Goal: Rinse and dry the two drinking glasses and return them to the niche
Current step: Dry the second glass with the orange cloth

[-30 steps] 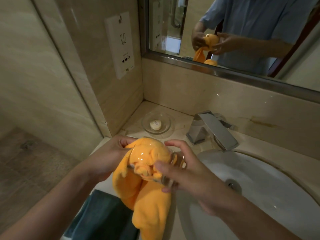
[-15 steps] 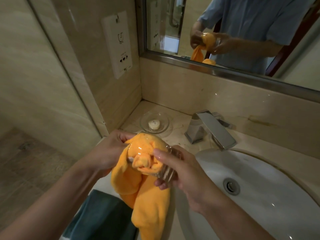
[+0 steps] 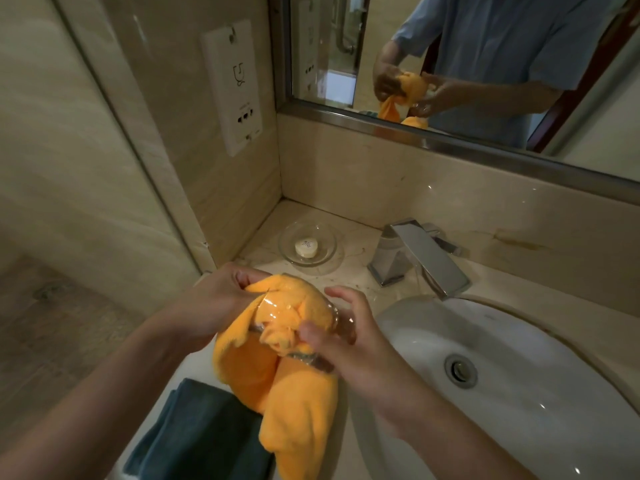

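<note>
Left of the basin [image 3: 519, 341], over the counter edge, a glass [image 3: 304, 327] lies on its side between both hands with an orange cloth [image 3: 277, 386] stuffed into its mouth. The left hand [image 3: 221, 306] grips the cloth where it bunches at the glass's mouth, fingers curled round the fabric. The right hand [image 3: 346, 344] cups the base end, thumb pressed on the wall and fingers partly spread, so its hold looks light. My reading is that this is the drying step for one glass; a second glass is not in view, nor is the niche.

To do it well, the right hand should close more firmly on the base before any twist, since wet glass slips. The left hand can then turn the wad against the inner wall and push it to the bottom. Keeping the work over the basin side's counter, low, limits harm if it drops. The cloth's loose tail hangs left of the basin over a dark towel [image 3: 194, 434]; it could serve for the outside.
</note>
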### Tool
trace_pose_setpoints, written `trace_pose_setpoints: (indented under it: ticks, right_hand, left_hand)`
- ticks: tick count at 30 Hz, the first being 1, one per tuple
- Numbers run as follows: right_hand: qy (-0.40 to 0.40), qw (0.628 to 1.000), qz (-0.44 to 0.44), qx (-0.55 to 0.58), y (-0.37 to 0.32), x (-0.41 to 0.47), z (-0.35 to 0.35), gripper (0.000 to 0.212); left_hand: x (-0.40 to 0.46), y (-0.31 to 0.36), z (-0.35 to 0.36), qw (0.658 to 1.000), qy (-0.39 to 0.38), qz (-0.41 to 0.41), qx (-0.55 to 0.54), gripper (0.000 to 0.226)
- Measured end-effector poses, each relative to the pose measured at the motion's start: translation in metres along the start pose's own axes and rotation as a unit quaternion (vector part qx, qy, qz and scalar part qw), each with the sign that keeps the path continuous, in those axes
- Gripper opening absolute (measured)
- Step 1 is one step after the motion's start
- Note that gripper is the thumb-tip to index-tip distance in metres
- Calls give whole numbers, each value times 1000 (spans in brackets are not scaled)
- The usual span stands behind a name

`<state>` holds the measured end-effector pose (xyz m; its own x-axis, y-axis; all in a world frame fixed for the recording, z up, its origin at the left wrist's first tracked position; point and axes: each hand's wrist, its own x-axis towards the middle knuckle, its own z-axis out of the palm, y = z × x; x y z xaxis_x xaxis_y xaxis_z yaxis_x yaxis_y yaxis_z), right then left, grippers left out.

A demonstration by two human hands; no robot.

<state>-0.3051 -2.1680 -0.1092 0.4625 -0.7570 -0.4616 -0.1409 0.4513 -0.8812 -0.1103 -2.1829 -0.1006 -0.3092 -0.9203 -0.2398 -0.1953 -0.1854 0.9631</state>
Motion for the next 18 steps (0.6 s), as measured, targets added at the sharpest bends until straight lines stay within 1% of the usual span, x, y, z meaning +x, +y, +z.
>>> trace_pose_setpoints:
  ticks: [1, 2, 4, 6, 8, 10, 12, 13, 16, 18]
  right_hand:
    - [10, 995, -55, -85, 0, -2, 0, 74]
    - [15, 981, -105, -163, 0, -4, -1, 74]
    - [26, 942, -175, -285, -3, -5, -2, 79]
    - [44, 910, -215, -352, -6, -5, -3, 82]
    - [58, 895, -233, -377, -8, -4, -5, 83]
    - [61, 905, -220, -359, -8, -4, -6, 88]
    - [58, 931, -191, -304, -7, -4, -6, 91]
    - [53, 944, -181, -272, -6, -4, -5, 87]
    - [5, 980, -133, -151, -10, -3, -2, 58]
    - [-44, 996, -69, -39, -12, -3, -5, 48]
  left_hand:
    - [0, 0, 0, 1000, -2, -3, -7, 42]
    - [0, 1, 1, 1000, -4, -5, -14, 35]
    - [1, 4, 5, 1000, -3, -12, -28, 18]
    - [1, 7, 11, 999, 2, -17, -40, 9]
    - [1, 8, 14, 999, 14, -10, -42, 8]
    - [1, 9, 15, 999, 17, -2, -37, 8]
    - [0, 10, 15, 999, 9, 6, -37, 14]
    - [0, 10, 14, 999, 6, 10, -34, 19]
    - [-1, 8, 13, 1000, -4, 25, -8, 33]
    - [-2, 7, 13, 999, -9, 31, -1, 38]
